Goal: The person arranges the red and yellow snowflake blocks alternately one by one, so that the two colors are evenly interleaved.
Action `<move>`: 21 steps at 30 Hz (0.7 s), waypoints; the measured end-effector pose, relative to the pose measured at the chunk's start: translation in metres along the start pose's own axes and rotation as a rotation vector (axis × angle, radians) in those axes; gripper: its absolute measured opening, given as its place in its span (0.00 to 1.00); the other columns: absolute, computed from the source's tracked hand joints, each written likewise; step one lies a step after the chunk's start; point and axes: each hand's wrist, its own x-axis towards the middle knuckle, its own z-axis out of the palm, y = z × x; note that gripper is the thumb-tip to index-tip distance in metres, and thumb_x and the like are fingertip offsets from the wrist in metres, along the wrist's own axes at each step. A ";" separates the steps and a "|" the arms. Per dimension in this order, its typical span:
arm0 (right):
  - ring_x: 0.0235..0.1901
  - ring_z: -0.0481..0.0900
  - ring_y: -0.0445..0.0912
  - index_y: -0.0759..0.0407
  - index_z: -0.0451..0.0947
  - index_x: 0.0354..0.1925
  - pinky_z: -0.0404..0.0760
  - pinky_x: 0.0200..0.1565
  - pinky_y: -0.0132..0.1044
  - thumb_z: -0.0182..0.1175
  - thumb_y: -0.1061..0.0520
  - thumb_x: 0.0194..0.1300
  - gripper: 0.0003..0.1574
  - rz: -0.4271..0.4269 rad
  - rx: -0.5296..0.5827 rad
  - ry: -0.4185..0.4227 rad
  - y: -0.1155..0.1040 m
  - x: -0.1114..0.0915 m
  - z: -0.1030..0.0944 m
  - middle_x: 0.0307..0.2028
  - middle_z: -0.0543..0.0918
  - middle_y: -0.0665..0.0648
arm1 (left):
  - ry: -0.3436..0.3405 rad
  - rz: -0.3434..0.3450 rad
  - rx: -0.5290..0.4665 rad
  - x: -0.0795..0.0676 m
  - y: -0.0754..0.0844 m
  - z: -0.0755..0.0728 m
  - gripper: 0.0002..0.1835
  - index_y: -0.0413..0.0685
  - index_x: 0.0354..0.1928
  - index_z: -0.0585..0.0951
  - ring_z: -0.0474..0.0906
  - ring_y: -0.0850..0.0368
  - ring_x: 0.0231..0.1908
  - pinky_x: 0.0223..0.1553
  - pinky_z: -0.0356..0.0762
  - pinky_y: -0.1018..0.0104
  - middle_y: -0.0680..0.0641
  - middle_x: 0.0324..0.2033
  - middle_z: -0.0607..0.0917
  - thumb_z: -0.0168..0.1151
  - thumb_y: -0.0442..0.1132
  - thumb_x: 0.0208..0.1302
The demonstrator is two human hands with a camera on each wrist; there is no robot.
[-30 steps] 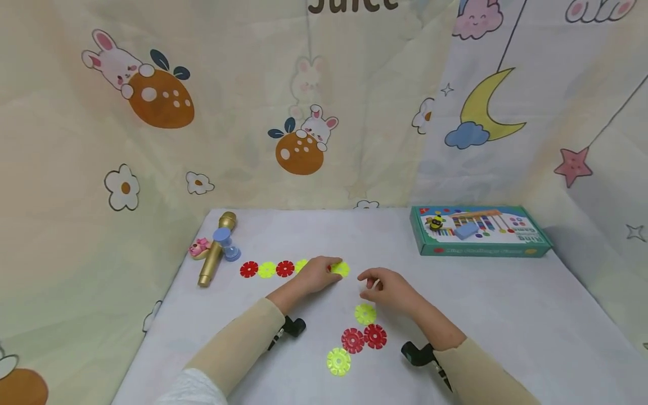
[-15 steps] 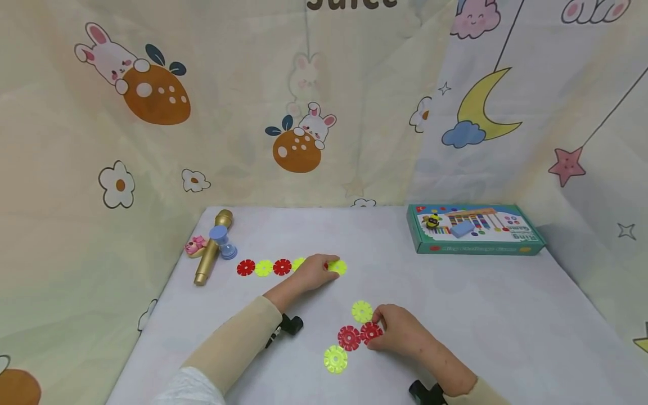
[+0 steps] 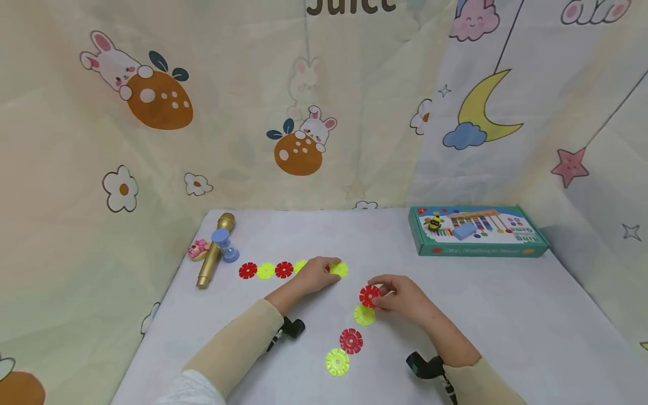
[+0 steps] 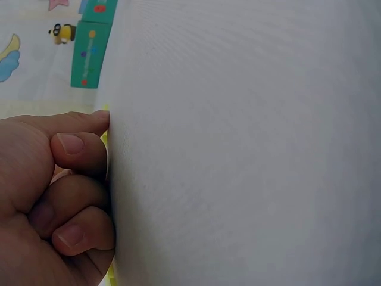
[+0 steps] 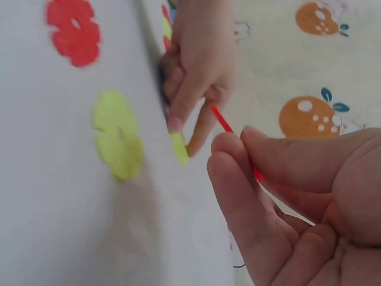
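In the head view a row of red and yellow notched plastic discs lies across the table. At its right end my left hand holds the last yellow disc between thumb and index finger, flat on the table. The left wrist view shows its other fingers curled. My right hand pinches a red disc by its edge above the table. In the right wrist view that disc appears edge-on. Below it lie a loose yellow disc, a red disc and another yellow disc.
A gold microphone-shaped toy, a blue hourglass and a small pink figure stand or lie at the back left. A green toy box lies at the back right, near the printed cloth backdrop.
My right hand went down to the loose discs and picked up the right-hand red one, then came up and forward with it. My left hand stays at the row's end.
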 end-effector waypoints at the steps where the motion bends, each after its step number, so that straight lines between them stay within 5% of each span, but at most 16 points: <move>1: 0.34 0.77 0.49 0.54 0.77 0.54 0.81 0.34 0.37 0.66 0.61 0.57 0.25 0.006 -0.002 0.022 -0.003 0.007 -0.002 0.36 0.77 0.56 | 0.003 0.001 0.005 0.000 0.000 0.000 0.27 0.57 0.63 0.74 0.69 0.57 0.34 0.34 0.69 0.65 0.52 0.38 0.79 0.63 0.49 0.60; 11: 0.45 0.71 0.52 0.57 0.74 0.59 0.79 0.41 0.36 0.66 0.59 0.58 0.29 0.088 -0.133 0.128 -0.005 0.078 -0.001 0.46 0.77 0.58 | 0.000 -0.006 0.001 0.005 -0.003 0.004 0.27 0.57 0.62 0.75 0.69 0.58 0.32 0.32 0.69 0.65 0.53 0.32 0.78 0.64 0.48 0.59; 21: 0.35 0.71 0.49 0.58 0.79 0.53 0.76 0.34 0.37 0.72 0.54 0.51 0.29 0.015 -0.372 0.154 0.005 0.086 0.016 0.34 0.76 0.55 | 0.025 0.000 0.036 -0.001 -0.001 0.002 0.27 0.58 0.62 0.75 0.72 0.58 0.45 0.47 0.73 0.60 0.53 0.53 0.79 0.64 0.49 0.60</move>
